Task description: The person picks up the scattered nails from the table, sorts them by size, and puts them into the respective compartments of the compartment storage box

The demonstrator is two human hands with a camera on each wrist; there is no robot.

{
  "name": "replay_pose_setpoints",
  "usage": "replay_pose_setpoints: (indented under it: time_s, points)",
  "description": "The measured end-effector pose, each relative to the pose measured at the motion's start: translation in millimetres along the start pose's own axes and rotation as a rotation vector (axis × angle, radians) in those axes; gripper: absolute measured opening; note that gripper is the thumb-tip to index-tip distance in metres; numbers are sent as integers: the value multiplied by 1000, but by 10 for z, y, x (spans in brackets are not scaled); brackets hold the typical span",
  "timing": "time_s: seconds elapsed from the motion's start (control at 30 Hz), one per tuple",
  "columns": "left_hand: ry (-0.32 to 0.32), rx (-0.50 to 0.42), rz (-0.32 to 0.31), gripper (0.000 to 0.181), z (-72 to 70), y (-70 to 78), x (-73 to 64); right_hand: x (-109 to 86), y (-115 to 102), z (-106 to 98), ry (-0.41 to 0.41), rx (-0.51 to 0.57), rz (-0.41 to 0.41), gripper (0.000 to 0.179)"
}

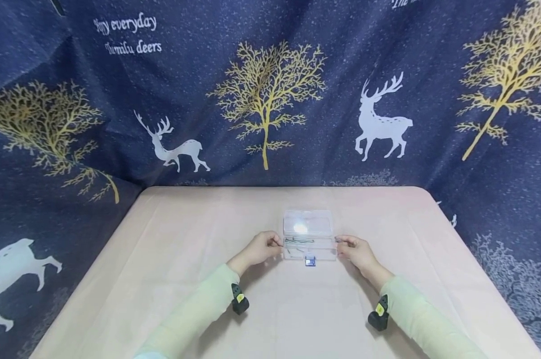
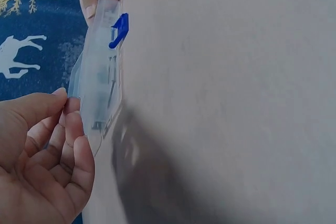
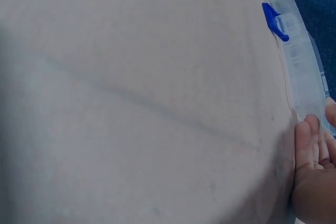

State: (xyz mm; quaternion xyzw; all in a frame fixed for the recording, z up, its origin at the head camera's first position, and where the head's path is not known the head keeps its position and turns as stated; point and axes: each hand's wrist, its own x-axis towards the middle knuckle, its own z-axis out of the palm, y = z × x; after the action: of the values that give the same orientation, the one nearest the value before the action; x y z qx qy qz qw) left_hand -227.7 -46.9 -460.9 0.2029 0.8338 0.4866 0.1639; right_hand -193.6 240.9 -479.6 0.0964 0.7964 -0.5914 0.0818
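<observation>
A clear plastic storage box (image 1: 324, 253) lies on the table, its transparent lid (image 1: 317, 219) raised at the back. On its front edge is a blue latch (image 1: 310, 261). Inside, thin metal rods (image 1: 301, 241), perhaps nails or screws, lie toward the left. My left hand (image 1: 267, 246) is at the left end; in the left wrist view its thumb and forefinger pinch a clear edge there, the other fingers curled. At the opposite end, my right hand (image 1: 357, 253) holds the box with fingers (image 3: 304, 140) against its end wall and thumb near the lid side.
A pale pink cloth covers the table (image 1: 198, 219). Behind it and at both sides hangs a dark blue curtain (image 1: 297, 99) with golden trees and white deer. Each sleeve cuff carries a small black device (image 1: 240, 299).
</observation>
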Motion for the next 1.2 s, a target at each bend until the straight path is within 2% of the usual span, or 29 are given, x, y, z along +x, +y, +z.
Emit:
replay_pose_setpoints:
  time_s: [0.23, 0.4, 0.7, 0.87, 1.03, 1.2]
  points:
    - [-22, 7, 12, 7, 68, 24, 46, -21, -13, 5, -10, -56, -20, 41]
    - [-32, 16, 28, 7, 77, 60, 54, 4, -9, 20, -3, -58, -25, 40]
    - [12, 56, 72, 7, 137, 113, 105, -1, -9, 37, 2, -69, -29, 38]
    - [31, 69, 80, 8, 123, 125, 96, -3, -8, 34, 8, -56, -43, 38]
    - [64, 78, 63, 6, 60, 96, 47, -16, -24, 24, 19, -94, -38, 39]
    - [115, 80, 29, 6, -21, 17, -33, -8, -27, 33, -3, -78, -41, 40]
